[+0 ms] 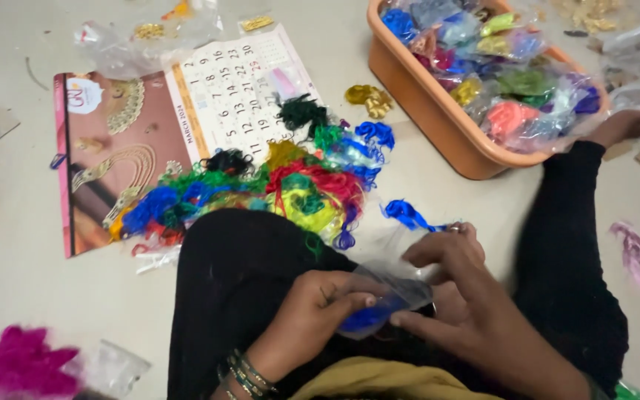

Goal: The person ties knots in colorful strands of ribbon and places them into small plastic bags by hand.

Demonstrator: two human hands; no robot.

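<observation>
Both hands' grip pinched on clear pouch [390, 296], blue thread [368, 317] inside

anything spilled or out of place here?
Some. The multicoloured thread heap sprawls loose over the calendar and floor. Stray tufts lie apart: magenta, purple. The orange tub brims over with bagged thread.

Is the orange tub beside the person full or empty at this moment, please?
Full. The orange tub is heaped above its rim with clear packets of coloured thread.
</observation>
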